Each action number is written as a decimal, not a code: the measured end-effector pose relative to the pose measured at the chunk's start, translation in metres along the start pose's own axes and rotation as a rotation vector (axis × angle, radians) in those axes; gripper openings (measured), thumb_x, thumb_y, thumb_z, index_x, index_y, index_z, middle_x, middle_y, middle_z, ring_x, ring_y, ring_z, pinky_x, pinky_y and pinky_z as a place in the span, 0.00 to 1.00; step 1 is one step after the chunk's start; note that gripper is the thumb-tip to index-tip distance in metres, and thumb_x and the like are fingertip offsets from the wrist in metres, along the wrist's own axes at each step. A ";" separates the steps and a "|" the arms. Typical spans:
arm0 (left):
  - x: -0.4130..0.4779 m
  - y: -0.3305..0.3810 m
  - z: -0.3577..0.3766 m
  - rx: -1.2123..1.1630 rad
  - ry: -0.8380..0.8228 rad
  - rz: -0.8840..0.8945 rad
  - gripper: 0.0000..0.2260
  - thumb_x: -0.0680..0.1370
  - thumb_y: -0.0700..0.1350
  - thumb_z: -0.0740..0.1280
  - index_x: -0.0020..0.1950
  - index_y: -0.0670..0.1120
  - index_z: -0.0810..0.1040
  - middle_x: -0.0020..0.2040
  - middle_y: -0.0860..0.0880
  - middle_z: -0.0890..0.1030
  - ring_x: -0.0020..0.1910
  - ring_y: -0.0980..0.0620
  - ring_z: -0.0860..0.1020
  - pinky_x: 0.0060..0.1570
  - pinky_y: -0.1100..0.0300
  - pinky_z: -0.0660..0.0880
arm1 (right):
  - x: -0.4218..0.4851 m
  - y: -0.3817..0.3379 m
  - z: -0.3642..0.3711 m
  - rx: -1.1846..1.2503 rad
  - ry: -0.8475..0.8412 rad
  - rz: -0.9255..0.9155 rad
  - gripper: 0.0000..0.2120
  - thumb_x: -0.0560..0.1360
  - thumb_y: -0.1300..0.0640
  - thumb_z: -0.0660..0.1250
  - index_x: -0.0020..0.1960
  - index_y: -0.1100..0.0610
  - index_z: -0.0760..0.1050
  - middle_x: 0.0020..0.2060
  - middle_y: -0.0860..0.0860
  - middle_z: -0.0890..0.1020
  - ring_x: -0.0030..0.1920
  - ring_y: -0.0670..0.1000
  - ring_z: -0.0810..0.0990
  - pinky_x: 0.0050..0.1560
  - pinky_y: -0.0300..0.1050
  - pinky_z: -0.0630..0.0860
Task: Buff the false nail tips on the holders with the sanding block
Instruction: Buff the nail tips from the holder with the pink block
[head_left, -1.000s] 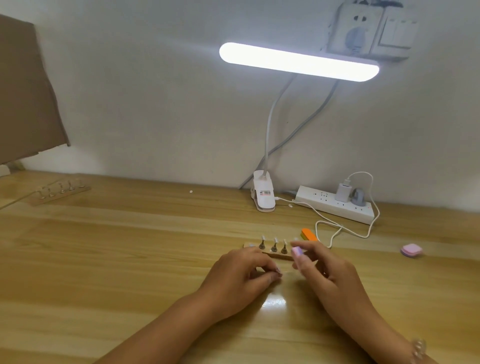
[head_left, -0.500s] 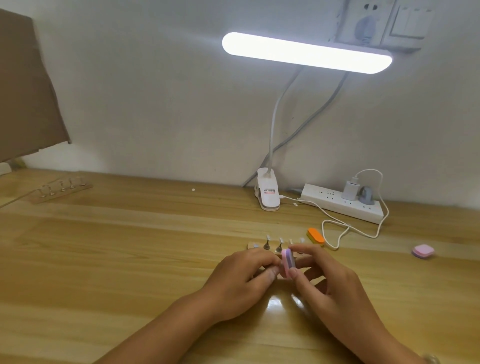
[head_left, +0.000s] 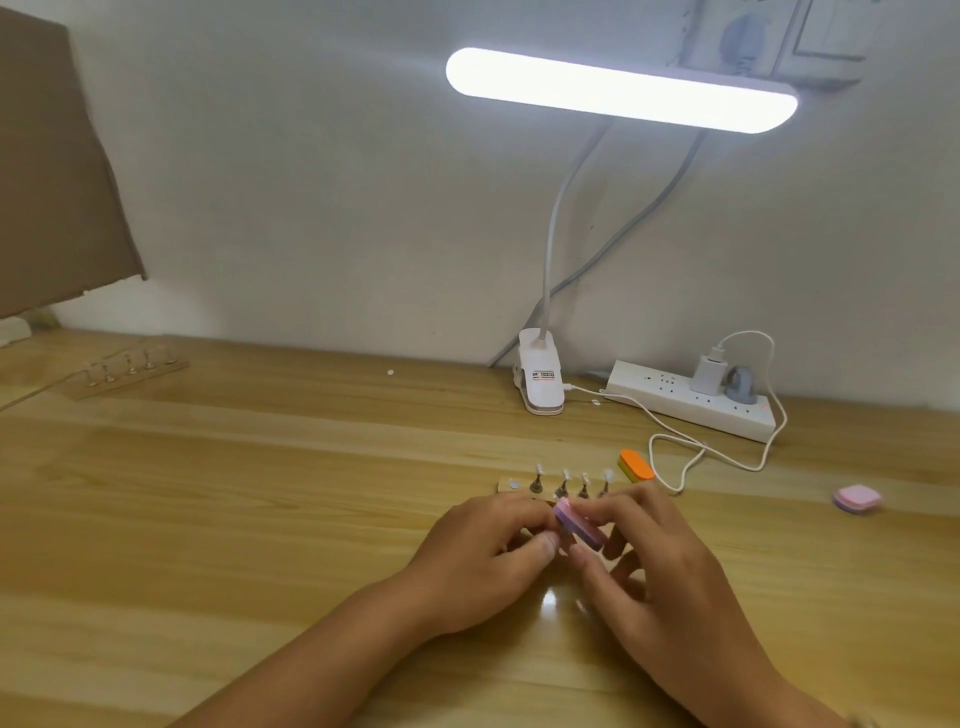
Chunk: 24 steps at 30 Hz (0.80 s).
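1. Sanding block, pink and purple: pinched between thumb and fingers of the right hand, low over the wooden table.
2. Left hand: fingers curled, close against the block's left end. Contents cannot be told.
3. Holder strip, four upright false nail tips: just behind both hands.
4. Orange block: beside the strip's right end.
5. Pink pad: far right.
6. Clip lamp, lit, and power strip: against the white wall.
7. Second holder strip: rear left.

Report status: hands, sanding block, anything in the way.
Right hand pinches sanding block. Left hand curled against it, its hold hidden. Four nail tips upright on strip behind. Orange block beside strip, apart from hands.
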<state>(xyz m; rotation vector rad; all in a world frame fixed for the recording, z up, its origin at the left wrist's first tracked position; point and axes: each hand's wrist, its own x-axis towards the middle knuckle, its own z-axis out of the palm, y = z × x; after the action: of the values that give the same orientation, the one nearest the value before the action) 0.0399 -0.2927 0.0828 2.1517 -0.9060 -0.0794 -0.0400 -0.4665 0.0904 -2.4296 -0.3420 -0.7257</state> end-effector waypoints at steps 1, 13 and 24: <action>0.000 0.000 -0.001 -0.033 0.009 -0.009 0.09 0.81 0.48 0.63 0.54 0.54 0.83 0.47 0.59 0.80 0.45 0.59 0.75 0.48 0.54 0.74 | -0.001 0.001 0.000 -0.002 -0.014 -0.028 0.20 0.71 0.63 0.74 0.60 0.49 0.78 0.51 0.43 0.74 0.43 0.42 0.78 0.36 0.35 0.76; 0.001 -0.002 0.001 -0.092 0.066 -0.005 0.07 0.82 0.45 0.65 0.52 0.52 0.82 0.43 0.57 0.81 0.36 0.60 0.73 0.40 0.61 0.70 | 0.000 0.006 -0.008 -0.076 -0.076 -0.028 0.21 0.69 0.50 0.77 0.60 0.49 0.79 0.46 0.39 0.77 0.43 0.36 0.72 0.42 0.28 0.69; 0.001 -0.004 0.002 -0.055 -0.001 0.010 0.08 0.81 0.49 0.64 0.55 0.56 0.82 0.43 0.62 0.81 0.37 0.62 0.74 0.39 0.61 0.68 | 0.002 -0.005 -0.006 -0.034 -0.112 0.120 0.21 0.64 0.29 0.68 0.40 0.45 0.70 0.38 0.39 0.78 0.29 0.45 0.73 0.29 0.36 0.67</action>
<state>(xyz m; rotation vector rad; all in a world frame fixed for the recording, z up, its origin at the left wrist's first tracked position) 0.0427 -0.2924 0.0787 2.0963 -0.9047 -0.0989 -0.0425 -0.4657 0.0977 -2.5043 -0.2263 -0.5489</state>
